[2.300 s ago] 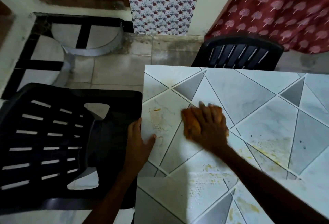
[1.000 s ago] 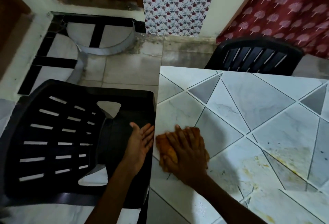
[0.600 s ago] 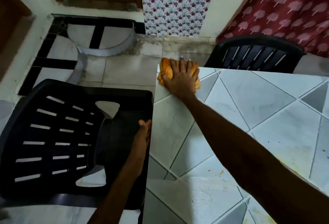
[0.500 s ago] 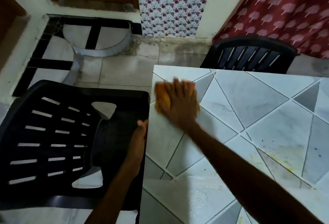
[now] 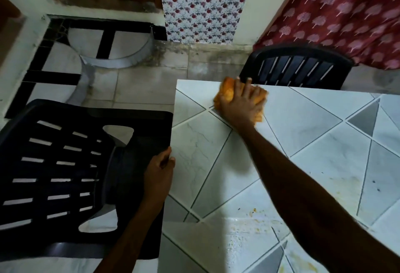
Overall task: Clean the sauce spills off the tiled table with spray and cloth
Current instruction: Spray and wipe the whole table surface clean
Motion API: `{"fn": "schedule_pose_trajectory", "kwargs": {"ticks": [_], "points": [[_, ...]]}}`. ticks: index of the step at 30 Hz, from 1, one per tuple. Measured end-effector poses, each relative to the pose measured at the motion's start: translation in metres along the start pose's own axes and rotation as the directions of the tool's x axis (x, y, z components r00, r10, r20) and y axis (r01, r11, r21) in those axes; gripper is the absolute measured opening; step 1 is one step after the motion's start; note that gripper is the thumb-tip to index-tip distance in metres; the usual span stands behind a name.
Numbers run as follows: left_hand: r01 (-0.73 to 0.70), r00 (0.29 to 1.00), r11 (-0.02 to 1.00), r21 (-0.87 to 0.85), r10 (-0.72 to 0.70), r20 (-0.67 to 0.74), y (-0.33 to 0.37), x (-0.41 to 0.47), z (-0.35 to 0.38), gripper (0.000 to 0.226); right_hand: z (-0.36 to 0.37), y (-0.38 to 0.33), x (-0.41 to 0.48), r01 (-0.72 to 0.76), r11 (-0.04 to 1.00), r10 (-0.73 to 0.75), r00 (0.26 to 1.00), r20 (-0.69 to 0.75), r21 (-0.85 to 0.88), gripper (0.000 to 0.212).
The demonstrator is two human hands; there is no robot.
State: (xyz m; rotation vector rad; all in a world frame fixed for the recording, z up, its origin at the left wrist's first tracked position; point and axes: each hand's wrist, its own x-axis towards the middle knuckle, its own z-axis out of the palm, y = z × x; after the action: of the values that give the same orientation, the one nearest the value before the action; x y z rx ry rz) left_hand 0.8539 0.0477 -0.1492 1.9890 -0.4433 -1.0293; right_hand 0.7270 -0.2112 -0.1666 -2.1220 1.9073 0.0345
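My right hand (image 5: 242, 104) presses an orange cloth (image 5: 227, 94) flat on the tiled table (image 5: 313, 125), close to the far edge. The cloth bulges out to the left of my fingers and below my palm. My left hand (image 5: 159, 172) rests curled against the table's left edge, beside the black chair, with nothing in it. Yellowish sauce smears (image 5: 259, 221) lie on the near tiles under my right forearm, and fainter stains (image 5: 344, 182) mark the tiles at the right. No spray bottle is in view.
A black slatted plastic chair (image 5: 65, 175) stands tight against the table's left side. A second black chair (image 5: 296, 66) is pushed in at the far edge. A red patterned curtain (image 5: 346, 12) hangs behind it. Grey floor tiles (image 5: 140, 82) lie beyond the table.
My right hand has swept the cloth from the left part of the table up and right to the far edge. My left hand stays at the table's left edge.
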Motion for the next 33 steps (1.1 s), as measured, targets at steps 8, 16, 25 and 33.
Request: {"fn": "schedule_pose_trajectory", "kwargs": {"ticks": [8, 16, 25, 33], "points": [[-0.019, 0.995, 0.999, 0.026, 0.021, -0.097, -0.005, -0.001, 0.012, 0.039, 0.037, 0.013, -0.140, 0.553, 0.833, -0.553, 0.833, -0.010, -0.017, 0.079], [-0.137, 0.976, 0.972, 0.192, 0.166, -0.143, -0.007, -0.012, 0.021, 0.042, -0.011, 0.103, -0.046, 0.116, 0.992, -0.117, 0.993, -0.021, -0.045, 0.085], [-0.051, 0.998, 0.994, 0.094, 0.054, -0.033, -0.004, -0.010, 0.003, 0.039, 0.037, -0.004, -0.126, 0.531, 0.847, -0.531, 0.847, 0.032, 0.012, 0.086], [-0.247, 0.968, 0.880, 0.405, 0.245, 0.057, -0.018, -0.041, 0.004, 0.055, 0.008, 0.154, -0.153, 0.356, 0.921, -0.361, 0.932, -0.007, -0.158, 0.073]]}}
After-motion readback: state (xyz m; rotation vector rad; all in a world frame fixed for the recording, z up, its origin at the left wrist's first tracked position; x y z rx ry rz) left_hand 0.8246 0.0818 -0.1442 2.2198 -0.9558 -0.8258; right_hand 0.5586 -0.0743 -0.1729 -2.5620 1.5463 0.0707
